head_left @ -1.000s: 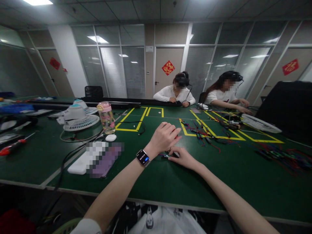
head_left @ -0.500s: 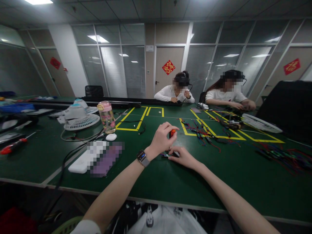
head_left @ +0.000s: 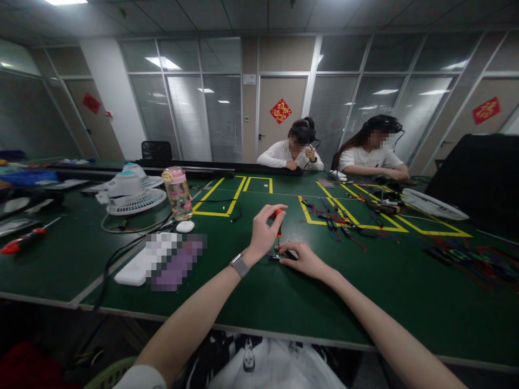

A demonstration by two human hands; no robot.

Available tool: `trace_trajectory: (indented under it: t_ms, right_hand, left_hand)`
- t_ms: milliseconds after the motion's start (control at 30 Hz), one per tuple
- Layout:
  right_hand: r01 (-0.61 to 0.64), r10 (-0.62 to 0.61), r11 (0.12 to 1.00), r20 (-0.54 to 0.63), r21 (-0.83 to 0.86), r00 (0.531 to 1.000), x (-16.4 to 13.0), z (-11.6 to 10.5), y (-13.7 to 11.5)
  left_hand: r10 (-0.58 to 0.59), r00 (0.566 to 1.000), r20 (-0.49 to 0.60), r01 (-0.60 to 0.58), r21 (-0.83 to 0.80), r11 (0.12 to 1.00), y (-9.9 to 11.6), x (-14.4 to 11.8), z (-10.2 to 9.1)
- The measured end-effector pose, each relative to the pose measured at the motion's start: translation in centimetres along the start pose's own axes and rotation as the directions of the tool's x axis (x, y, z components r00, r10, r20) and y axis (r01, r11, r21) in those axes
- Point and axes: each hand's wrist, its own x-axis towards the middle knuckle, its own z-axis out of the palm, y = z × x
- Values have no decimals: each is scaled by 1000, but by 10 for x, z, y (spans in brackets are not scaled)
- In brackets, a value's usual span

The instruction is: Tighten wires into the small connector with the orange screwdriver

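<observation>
A: Quick, what's around the work?
B: Left side of the table (head_left: 251, 305): white slab (head_left: 132, 274), purple slab (head_left: 178, 265) right beside it, small white case (head_left: 185, 226), pink-lidded bottle (head_left: 178, 194). One each. Two white fans, front fan (head_left: 138, 204) lying low, black cables running past. Far left, one red-handled screwdriver (head_left: 24, 241).
A: Right side?
B: Two wire heaps: near heap (head_left: 338, 219) overlapping yellow tape, far heap (head_left: 474, 262) by the edge of view. One white keyboard (head_left: 433, 204), one big black shape (head_left: 482, 183). Two people opposite, one (head_left: 272, 155) roughly ahead, other (head_left: 365, 162) to the right.
A: Hands?
B: Two. Left hand (head_left: 265, 232), grey band at the wrist, pinches an orange-handled screwdriver (head_left: 279, 232), about upright, shaft down to the small board (head_left: 274, 257). Right hand (head_left: 304, 260) pinches that board's right end, thumb and finger.
A: Board location?
B: On the table, under the shaft, between the hands. Anything in the way? Right fingers hide part of it. Tip contact too small to tell.
</observation>
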Motion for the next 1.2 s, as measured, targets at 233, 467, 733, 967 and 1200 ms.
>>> trace_trajectory:
  t_ms: [233, 467, 733, 967, 1200]
  right_hand:
    - [21, -21, 999, 6, -40, 1000, 0, 0, -1]
    - [43, -43, 997, -7, -57, 999, 0, 0, 0]
    - [77, -79, 996, -57, -43, 995, 0, 6, 6]
    - [81, -86, 995, -70, -64, 994, 0, 6, 5]
    - [67, -72, 996, -85, -62, 994, 0, 8, 9]
  left_hand:
    - [27, 999, 21, -28, 24, 999, -1, -5, 1]
    - [47, 999, 25, -47, 3, 999, -1, -6, 4]
    - [100, 994, 53, -104, 85, 991, -1, -4, 0]
    - [103, 989, 104, -108, 42, 993, 0, 1, 0]
    - [95, 992, 85, -103, 89, 991, 4, 1, -4]
